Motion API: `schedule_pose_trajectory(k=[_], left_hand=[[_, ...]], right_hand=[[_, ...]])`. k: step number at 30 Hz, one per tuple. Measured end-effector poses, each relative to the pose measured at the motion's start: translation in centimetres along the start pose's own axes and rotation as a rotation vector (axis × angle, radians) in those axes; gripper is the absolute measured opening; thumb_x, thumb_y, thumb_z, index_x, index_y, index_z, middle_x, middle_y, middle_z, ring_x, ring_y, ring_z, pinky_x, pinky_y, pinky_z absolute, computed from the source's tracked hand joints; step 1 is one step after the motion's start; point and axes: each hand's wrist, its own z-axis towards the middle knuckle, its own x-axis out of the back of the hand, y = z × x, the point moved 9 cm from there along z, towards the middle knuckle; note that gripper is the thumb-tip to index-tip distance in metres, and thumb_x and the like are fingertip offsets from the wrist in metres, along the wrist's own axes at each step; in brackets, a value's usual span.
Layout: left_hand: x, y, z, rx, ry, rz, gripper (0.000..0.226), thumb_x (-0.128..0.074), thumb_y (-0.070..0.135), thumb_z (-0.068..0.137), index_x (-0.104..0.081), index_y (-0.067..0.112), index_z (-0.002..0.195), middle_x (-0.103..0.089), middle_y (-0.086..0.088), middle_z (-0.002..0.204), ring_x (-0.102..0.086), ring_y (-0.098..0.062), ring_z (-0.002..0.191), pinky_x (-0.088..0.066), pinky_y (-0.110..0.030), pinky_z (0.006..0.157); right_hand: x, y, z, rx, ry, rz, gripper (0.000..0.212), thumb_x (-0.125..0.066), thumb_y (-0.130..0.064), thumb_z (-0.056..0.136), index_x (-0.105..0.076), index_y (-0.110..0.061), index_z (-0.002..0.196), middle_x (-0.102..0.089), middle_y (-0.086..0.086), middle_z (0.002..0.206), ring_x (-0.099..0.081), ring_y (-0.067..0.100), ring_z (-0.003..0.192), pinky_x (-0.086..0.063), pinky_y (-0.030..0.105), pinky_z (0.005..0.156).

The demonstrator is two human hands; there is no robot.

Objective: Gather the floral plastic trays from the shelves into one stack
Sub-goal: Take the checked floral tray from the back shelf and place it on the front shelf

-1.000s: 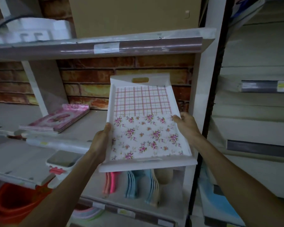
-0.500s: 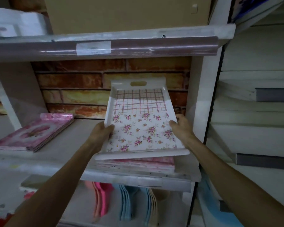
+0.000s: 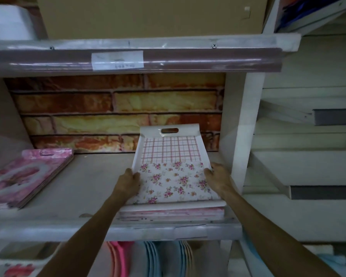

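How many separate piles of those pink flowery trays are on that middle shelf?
2. One pile sits at the shelf's right end, under the white floral tray both hands hold; another pink pile lies at the left. How many trays each contains is unclear.

White tray point(image 3: 169, 168) printed with pink plaid and pink flowers; pink trays point(image 3: 26, 176) leftward; orange-red brick backing point(image 3: 108, 112).

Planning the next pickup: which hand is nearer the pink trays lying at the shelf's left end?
Left. The left hand grips the floral tray's left rim, on the side toward the pink trays; the right hand grips the opposite rim, farther away.
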Motion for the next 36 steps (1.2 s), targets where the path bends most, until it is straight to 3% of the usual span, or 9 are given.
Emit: schedule_pose_trajectory(k=[6,12,16,20,22,24,30,33,36], left_hand=[[-0.6,-1.2,0.6,-0.007,-0.017,0.050,0.035,-0.040,0.024,0.102,-0.049,-0.006,0.117,-0.061,-0.029,0.118,-0.063,-0.042,0.100,-0.055,-0.044,0.085],[-1.3,-1.6,1.1,-0.029,-0.053,0.143,0.040,-0.039,0.026,0.102,-0.049,-0.006,0.124,-0.059,-0.031,0.123,-0.061,-0.042,0.107,-0.051,-0.043,0.089],[-1.9,-1.8,1.3,-0.021,-0.073,0.170,0.041,-0.038,0.025,0.102,-0.050,-0.006,0.125,-0.059,-0.030,0.124,-0.062,-0.042,0.105,-0.053,-0.044,0.090],[-2.2,-2.0,1.5,-0.024,-0.069,0.198,0.042,-0.038,0.027,0.102,-0.049,-0.005,0.126,-0.058,-0.030,0.126,-0.062,-0.042,0.107,-0.051,-0.045,0.091],[-2.4,-2.2,1.6,-0.019,-0.080,0.195,0.042,-0.038,0.027,0.102,-0.049,-0.005,0.127,-0.057,-0.030,0.126,-0.062,-0.041,0.106,-0.052,-0.045,0.092],[-2.5,-2.3,1.8,-0.013,-0.094,0.189,0.042,-0.039,0.027,0.102,-0.048,-0.004,0.127,-0.057,-0.029,0.127,-0.062,-0.041,0.107,-0.051,-0.045,0.091],[-1.0,-0.9,1.7,-0.166,-0.051,0.165,0.039,-0.049,0.025,0.098,-0.048,0.001,0.128,-0.058,-0.023,0.127,-0.060,-0.039,0.111,-0.051,-0.045,0.089],[0.6,2.2,0.8,-0.347,0.066,0.075,0.039,-0.053,0.021,0.097,-0.052,0.005,0.133,-0.055,-0.020,0.134,-0.057,-0.036,0.116,-0.049,-0.046,0.098],[1.2,6.1,-0.9,-0.529,0.104,-0.083,0.030,-0.053,0.021,0.098,-0.060,0.007,0.123,-0.064,-0.012,0.123,-0.065,-0.024,0.098,-0.054,-0.032,0.083]], right_hand=[[-1.3,1.3,-0.7,-0.029,-0.006,-0.021,0.027,-0.046,-0.007,0.098,-0.067,-0.001,0.113,-0.071,0.012,0.113,-0.062,0.016,0.081,-0.043,0.012,0.059],[-1.6,2.3,-0.7,-0.074,-0.007,-0.056,0.023,-0.048,-0.008,0.097,-0.068,0.003,0.102,-0.071,0.015,0.104,-0.064,0.022,0.082,-0.049,0.023,0.072],[-1.5,2.6,-0.9,-0.069,-0.025,-0.085,0.020,-0.050,-0.006,0.096,-0.067,0.000,0.088,-0.065,0.005,0.091,-0.059,0.017,0.079,-0.039,0.008,0.057],[-1.4,2.5,-0.8,-0.040,-0.010,-0.109,0.040,-0.053,-0.004,0.094,-0.046,-0.019,0.058,-0.054,-0.004,0.067,-0.053,0.012,0.065,-0.036,0.005,0.052],[-1.6,2.7,-0.6,-0.041,-0.027,-0.124,0.030,-0.053,-0.004,0.094,-0.058,-0.016,0.067,-0.061,-0.003,0.077,-0.055,0.012,0.071,-0.034,-0.001,0.049],[-1.7,2.9,-0.5,-0.044,-0.040,-0.164,0.015,-0.054,-0.005,0.094,-0.069,-0.003,0.093,-0.068,0.005,0.096,-0.059,0.013,0.079,-0.035,-0.001,0.053],[0.8,1.3,-0.3,-0.018,0.011,-0.153,0.035,-0.062,-0.018,0.094,-0.055,-0.002,0.124,-0.063,0.011,0.119,-0.060,0.018,0.095,-0.044,0.020,0.079],[3.1,0.3,-1.2,0.044,0.066,-0.128,0.033,-0.061,-0.020,0.094,-0.057,-0.007,0.124,-0.062,0.009,0.122,-0.060,0.018,0.098,-0.048,0.024,0.087],[5.8,-0.3,-3.0,0.106,0.129,-0.119,0.021,-0.062,-0.021,0.093,-0.063,-0.013,0.113,-0.068,0.004,0.109,-0.062,0.013,0.085,-0.050,0.022,0.077]])
